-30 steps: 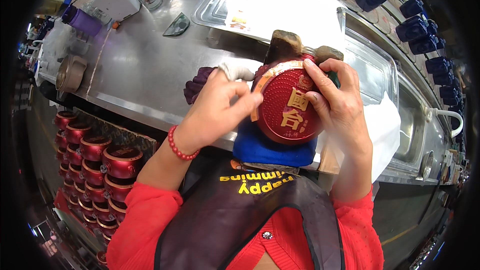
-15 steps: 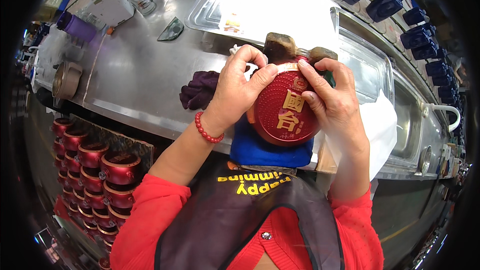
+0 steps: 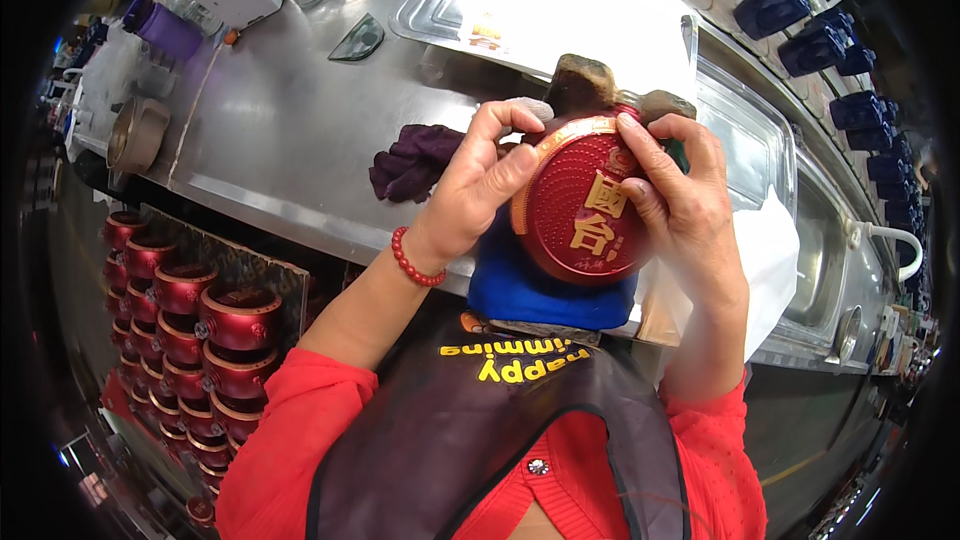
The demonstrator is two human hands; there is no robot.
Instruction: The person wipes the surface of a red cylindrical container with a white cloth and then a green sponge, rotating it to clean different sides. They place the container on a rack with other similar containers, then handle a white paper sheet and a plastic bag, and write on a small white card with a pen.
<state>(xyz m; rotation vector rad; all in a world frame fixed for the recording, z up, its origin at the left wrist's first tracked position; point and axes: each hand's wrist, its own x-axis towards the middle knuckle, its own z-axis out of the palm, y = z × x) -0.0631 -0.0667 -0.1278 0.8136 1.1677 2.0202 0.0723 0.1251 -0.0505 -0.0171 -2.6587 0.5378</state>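
Note:
A round, flat red bottle with raised gold characters and a studded face leans on a blue cloth pad in front of me. A narrow gold strip curves along its upper left rim. My left hand is at the bottle's left edge, thumb beside the strip, fingers curled and partly hidden; a greyish covering shows at one fingertip. My right hand grips the bottle's right side, one fingertip pressing the strip's upper end. Two dark, worn blocks flank the bottle's neck.
A crumpled purple cloth lies on the steel counter. Clear trays with white sheets sit beyond the bottle. Several red bottles are stacked at lower left. Blue bottles line the far right, behind a sink.
My left thumb has drawn back left from the strip, uncovering more of it along the rim. The right hand keeps its place on the bottle. The whole view has shifted slightly.

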